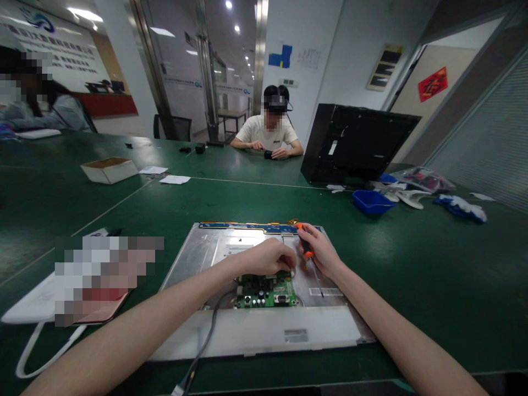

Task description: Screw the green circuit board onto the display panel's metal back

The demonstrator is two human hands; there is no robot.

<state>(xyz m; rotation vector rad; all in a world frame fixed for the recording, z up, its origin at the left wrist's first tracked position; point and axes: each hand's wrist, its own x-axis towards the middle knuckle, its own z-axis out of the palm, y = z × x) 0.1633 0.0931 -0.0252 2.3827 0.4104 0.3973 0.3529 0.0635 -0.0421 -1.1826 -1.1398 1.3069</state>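
Observation:
A silver display panel (325, 330) lies flat on the green table. On its middle sits a green circuit board (266, 297), with a blue board strip (247, 226) along the panel's far edge. My left hand (274, 257) is over the upper right part of the green board, fingers curled together at its edge; what they hold, if anything, is hidden. My right hand (319, 250) grips an orange and black screwdriver (306, 242), whose shaft slants down toward the panel's right side. A dark cable (209, 335) runs from the board's left side to the table's near edge.
On the left lie a blurred-out device (28, 300) and a white cable (31, 352). Farther back are an open box (110, 171), a black monitor (358, 146), a blue tray (372, 202) and gloves (461, 208). A person (268, 132) sits across the table; another is far left.

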